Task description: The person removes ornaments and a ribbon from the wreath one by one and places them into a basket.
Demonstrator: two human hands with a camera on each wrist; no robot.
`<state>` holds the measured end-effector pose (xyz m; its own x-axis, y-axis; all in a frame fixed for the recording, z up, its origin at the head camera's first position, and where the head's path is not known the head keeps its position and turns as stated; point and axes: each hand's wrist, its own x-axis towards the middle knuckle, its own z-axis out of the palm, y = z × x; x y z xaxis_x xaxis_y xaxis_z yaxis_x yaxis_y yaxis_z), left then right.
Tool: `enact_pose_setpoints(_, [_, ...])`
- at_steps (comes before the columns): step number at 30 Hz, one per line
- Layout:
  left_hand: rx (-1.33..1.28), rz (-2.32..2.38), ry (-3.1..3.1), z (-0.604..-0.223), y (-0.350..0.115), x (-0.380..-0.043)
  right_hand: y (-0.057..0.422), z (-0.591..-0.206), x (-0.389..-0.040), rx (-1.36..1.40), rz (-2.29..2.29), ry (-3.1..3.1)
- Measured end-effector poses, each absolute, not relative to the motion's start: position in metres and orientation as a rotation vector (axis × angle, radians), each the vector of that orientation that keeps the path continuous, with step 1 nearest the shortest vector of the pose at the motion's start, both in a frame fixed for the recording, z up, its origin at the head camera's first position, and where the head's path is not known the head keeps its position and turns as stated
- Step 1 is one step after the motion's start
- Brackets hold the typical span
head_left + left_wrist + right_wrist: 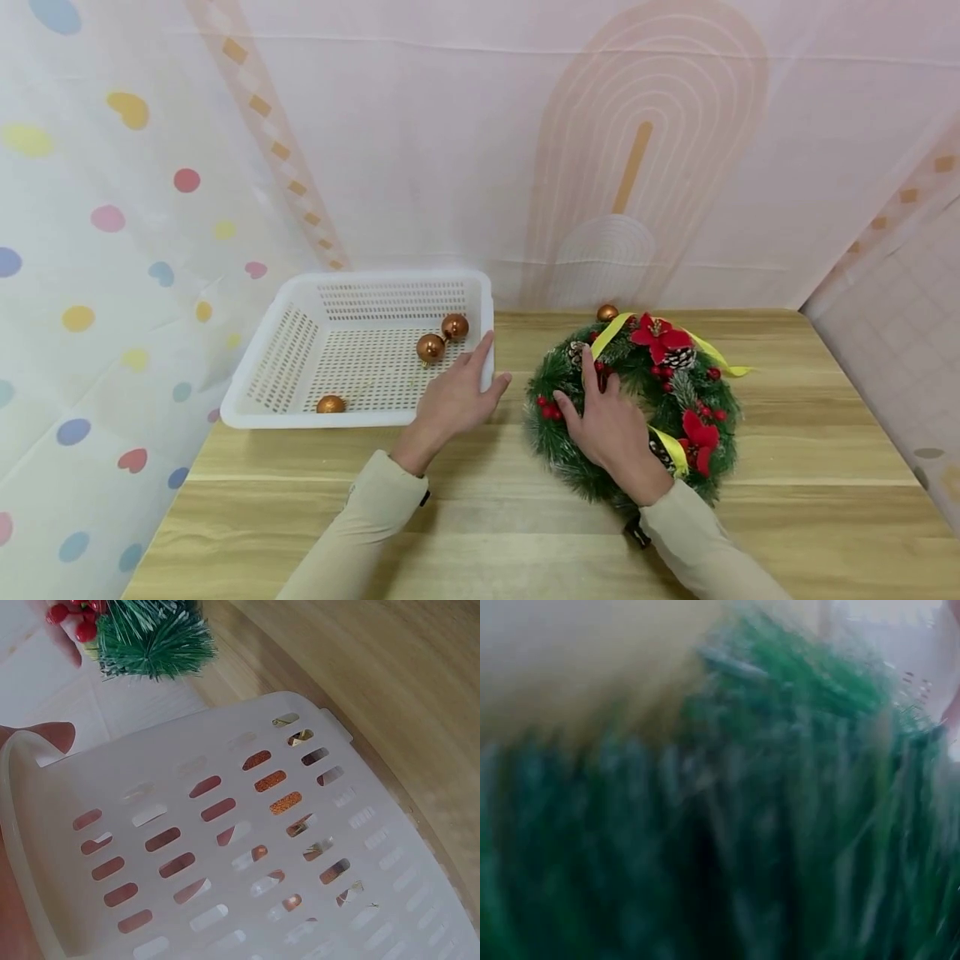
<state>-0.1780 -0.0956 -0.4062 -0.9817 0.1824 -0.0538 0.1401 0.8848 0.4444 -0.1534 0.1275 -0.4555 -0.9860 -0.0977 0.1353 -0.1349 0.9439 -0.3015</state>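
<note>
A white plastic basket (251, 346) stands on the table's left side. My left hand (453, 400) grips its near right corner, thumb outside, other fingers over the rim. Skin shows through the slots of the basket wall (172, 825) in the left wrist view. My right hand (615, 425) lies over the left part of a green Christmas wreath (558, 446), index finger stretched toward a pinecone (577, 353) and thumb spread near red berries (550, 408). Its other fingers are partly hidden. Blurred needles (780, 825) fill the right wrist view.
Inside the basket lie copper baubles (431, 349) and a gold glittery bauble (331, 404). Another bauble (607, 312) sits behind the wreath, by the table's back edge. Yellow ribbon (611, 335) and red flowers (660, 335) decorate the wreath. A patterned cloth (420, 167) hangs behind the table.
</note>
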Motion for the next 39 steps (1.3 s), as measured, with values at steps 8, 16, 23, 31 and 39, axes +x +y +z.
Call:
enact_pose_setpoints(8, [0.274,0.667,2.968,-0.406,-0.096,-0.178,0.145,-0.46,-0.14,0.499,0.449,-2.91])
enact_pose_setpoints(16, [0.276,0.653,2.972,-0.407,-0.096,-0.179,0.173,-0.458,-0.138,0.819,0.423,-2.902])
enact_pose_setpoints(23, [0.273,0.662,2.962,-0.408,-0.095,-0.178,0.201,-0.458,-0.141,1.06,0.288,-2.838])
enact_pose_setpoints(31, [0.259,0.654,2.949,-0.407,-0.094,-0.177,0.211,-0.451,-0.145,1.08,0.191,-2.778])
enact_pose_setpoints(39, [0.254,0.663,2.953,-0.407,-0.094,-0.178,0.168,-0.417,-0.156,0.452,0.702,-2.977])
